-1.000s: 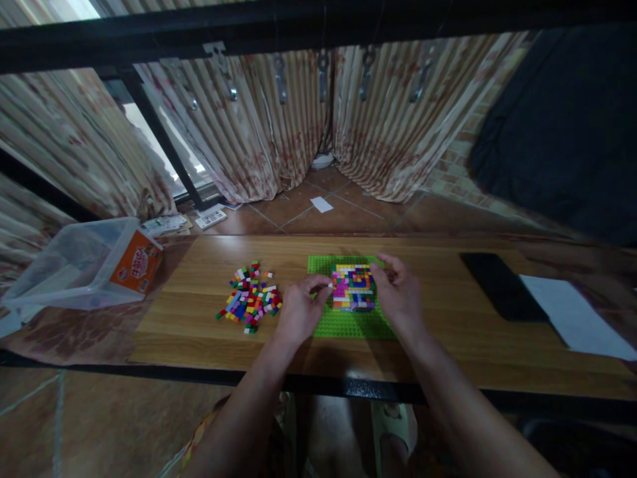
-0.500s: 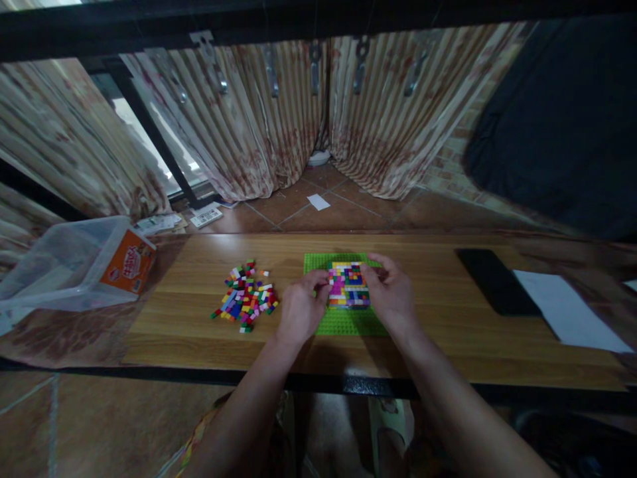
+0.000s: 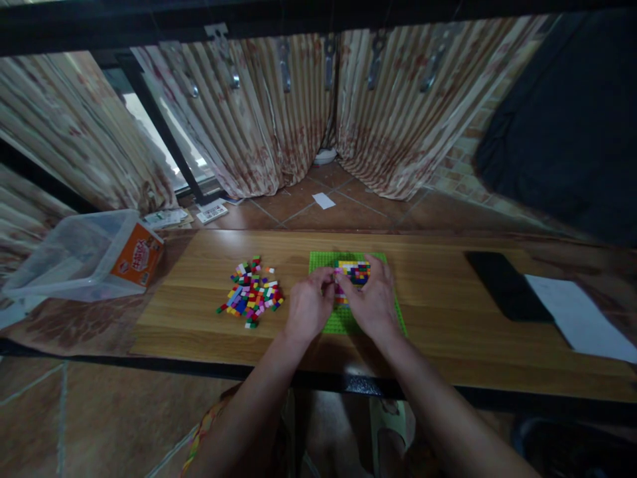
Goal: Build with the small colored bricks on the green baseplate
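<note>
A green studded baseplate (image 3: 334, 324) lies on the wooden table, carrying a flat block of multicoloured toy bricks (image 3: 355, 269). My left hand (image 3: 311, 302) is at the block's left edge, its thumb and forefinger pinched on what looks like a small pink brick (image 3: 338, 271). From the right, my right hand (image 3: 373, 299) covers part of the block. Its thumb meets the left fingertips at the pink brick, while the forefinger stretches apart from it to the block's far right corner. The lower right of the block is hidden under that hand.
Loose coloured bricks (image 3: 253, 295) lie in a heap on the table (image 3: 189, 318), left of my hands. A clear plastic bin (image 3: 84, 259) with an orange label stands beyond the left end. At the right are a black flat object (image 3: 507, 285) and white paper (image 3: 582, 318).
My right thumb has moved left across the block to the left fingertips, covering more bricks. My left hand stays pinched at the left edge. The whole view has shifted slightly.
</note>
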`<state>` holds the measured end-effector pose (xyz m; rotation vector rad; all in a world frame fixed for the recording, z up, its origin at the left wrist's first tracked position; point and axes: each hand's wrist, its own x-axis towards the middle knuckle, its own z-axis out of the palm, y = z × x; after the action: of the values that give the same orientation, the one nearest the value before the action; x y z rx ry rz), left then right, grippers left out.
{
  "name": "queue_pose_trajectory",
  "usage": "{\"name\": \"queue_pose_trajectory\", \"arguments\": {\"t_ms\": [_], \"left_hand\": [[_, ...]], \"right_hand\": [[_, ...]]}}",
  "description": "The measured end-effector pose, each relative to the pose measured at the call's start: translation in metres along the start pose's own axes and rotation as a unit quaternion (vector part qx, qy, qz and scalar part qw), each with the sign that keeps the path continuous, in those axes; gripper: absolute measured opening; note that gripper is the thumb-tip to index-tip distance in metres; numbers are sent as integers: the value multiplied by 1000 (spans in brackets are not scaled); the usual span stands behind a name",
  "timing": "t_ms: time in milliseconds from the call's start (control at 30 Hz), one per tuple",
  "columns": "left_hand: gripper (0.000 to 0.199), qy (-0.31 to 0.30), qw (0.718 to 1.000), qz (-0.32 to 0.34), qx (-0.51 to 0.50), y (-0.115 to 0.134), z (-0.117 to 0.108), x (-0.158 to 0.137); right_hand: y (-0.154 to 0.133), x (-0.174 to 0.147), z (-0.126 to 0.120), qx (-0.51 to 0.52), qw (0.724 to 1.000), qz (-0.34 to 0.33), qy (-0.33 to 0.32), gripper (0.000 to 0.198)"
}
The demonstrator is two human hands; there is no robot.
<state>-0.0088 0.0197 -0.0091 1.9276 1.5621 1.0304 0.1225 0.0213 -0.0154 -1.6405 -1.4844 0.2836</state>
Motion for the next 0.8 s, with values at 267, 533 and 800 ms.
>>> {"name": "queue_pose_trajectory", "arguments": {"t_ms": [267,533,800], "left_hand": [[26,-3,1000,-1,-21,1,3,0],[24,1,1000,-28,-5,3,4,-1],[24,-6,999,-38,10,6,4,-2]], "right_hand": [[2,2,5,-9,999,31,-8,64],[2,2,5,6,999,51,-14,69],[9,2,4,9,999,41,-17,72]]}}
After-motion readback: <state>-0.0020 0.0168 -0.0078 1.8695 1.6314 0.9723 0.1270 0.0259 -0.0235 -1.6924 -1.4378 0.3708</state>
